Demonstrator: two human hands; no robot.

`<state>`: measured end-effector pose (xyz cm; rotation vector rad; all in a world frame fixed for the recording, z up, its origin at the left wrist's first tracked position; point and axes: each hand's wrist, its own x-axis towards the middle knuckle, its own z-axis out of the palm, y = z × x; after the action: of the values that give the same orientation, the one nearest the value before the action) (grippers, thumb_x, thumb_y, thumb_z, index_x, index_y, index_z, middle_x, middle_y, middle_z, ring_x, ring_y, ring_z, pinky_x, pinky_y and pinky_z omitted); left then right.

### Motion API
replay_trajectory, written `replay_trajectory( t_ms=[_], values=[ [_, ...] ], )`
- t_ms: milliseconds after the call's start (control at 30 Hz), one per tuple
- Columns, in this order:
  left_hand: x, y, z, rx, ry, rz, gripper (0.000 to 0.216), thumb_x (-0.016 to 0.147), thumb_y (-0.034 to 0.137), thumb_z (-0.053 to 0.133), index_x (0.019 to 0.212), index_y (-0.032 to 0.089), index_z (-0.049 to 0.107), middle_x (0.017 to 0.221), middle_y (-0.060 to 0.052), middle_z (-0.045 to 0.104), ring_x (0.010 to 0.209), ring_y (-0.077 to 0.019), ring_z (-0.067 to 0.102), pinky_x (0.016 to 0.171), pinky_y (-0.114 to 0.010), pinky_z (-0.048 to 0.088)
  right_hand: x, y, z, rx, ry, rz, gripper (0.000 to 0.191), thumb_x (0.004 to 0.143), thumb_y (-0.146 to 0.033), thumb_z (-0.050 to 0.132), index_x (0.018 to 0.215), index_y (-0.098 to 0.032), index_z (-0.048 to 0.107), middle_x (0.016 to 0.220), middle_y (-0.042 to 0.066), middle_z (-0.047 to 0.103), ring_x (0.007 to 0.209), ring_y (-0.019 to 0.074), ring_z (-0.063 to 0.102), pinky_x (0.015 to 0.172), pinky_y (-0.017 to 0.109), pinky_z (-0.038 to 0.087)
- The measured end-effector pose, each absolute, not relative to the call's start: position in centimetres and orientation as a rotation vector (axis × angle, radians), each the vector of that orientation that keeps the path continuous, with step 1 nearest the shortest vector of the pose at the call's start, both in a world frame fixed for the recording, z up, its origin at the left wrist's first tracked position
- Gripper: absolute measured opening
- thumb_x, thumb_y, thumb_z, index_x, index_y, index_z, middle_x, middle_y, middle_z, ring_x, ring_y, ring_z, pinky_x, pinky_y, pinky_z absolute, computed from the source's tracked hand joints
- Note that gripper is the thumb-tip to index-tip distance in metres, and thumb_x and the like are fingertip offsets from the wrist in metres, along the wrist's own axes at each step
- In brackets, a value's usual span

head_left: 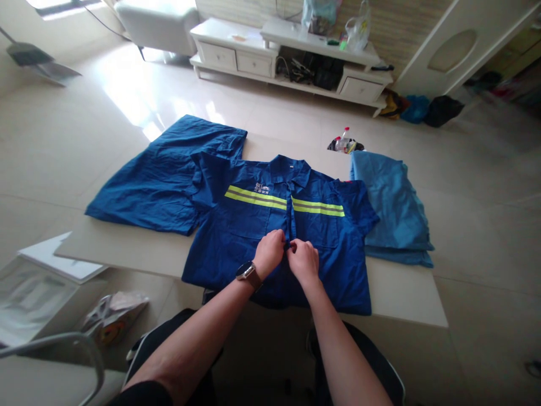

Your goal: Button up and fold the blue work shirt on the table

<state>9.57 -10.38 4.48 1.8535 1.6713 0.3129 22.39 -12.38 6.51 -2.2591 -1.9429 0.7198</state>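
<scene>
We see a low pale table standing on a wide tiled floor with open room on all sides, and across it, largest first, a dark blue garment at the left reaching past the far edge, then the blue work shirt with yellow reflective stripes lying front up in the middle, its hem hanging just over the near edge, and a lighter blue folded pile at the right. Our left hand, with a watch at its wrist, and our right hand meet at the shirt's front placket below the stripes, both curled narrow and pinching the fabric. Beyond the far edge a small bottle lies on the floor.
</scene>
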Motion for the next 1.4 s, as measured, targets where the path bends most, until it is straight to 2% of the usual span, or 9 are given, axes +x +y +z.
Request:
replay_trajectory(
  t_ms=[367,600,1133,1400],
  values=[
    [9.9,-10.4,5.2,1.822,1.646,0.446,0.022,0.09,0.008,0.053,0.096,0.019,0.07,0.101,-0.008,0.071,0.094,-0.0203,0.065,0.086,-0.03,0.049,23.0,-12.3,5.3,-2.029,-1.574,0.922,0.027,0.085,-0.018,0.06,0.106,-0.016,0.078,0.1,0.01,0.08,0.094,0.0213,0.074,0.086,0.028,0.053],
    [10.4,-10.8,5.7,1.806,1.719,0.489,0.021,0.09,0.011,0.056,0.095,0.021,0.074,0.098,-0.007,0.072,0.09,-0.0196,0.066,0.084,-0.029,0.048,22.8,-12.3,6.1,-1.975,-1.507,0.922,0.024,0.081,-0.019,0.063,0.099,-0.017,0.079,0.086,0.007,0.079,0.082,0.0208,0.074,0.076,0.027,0.052],
    [10.2,-10.5,6.1,1.756,1.731,0.574,0.023,0.084,0.009,0.061,0.087,0.022,0.079,0.09,-0.007,0.078,0.088,-0.0211,0.07,0.079,-0.028,0.048,22.7,-12.5,5.7,-1.894,-1.463,0.874,0.024,0.078,-0.026,0.06,0.092,-0.019,0.078,0.08,0.007,0.077,0.076,0.0237,0.071,0.073,0.032,0.05],
    [10.4,-10.0,6.0,1.393,1.648,0.672,0.025,0.081,0.006,0.059,0.086,0.015,0.081,0.084,-0.009,0.079,0.08,-0.0174,0.071,0.07,-0.024,0.047,22.6,-12.3,5.0,-1.898,-1.48,0.86,0.021,0.076,-0.025,0.058,0.091,-0.021,0.072,0.073,0.003,0.071,0.072,0.0221,0.066,0.069,0.031,0.047]
  ],
)
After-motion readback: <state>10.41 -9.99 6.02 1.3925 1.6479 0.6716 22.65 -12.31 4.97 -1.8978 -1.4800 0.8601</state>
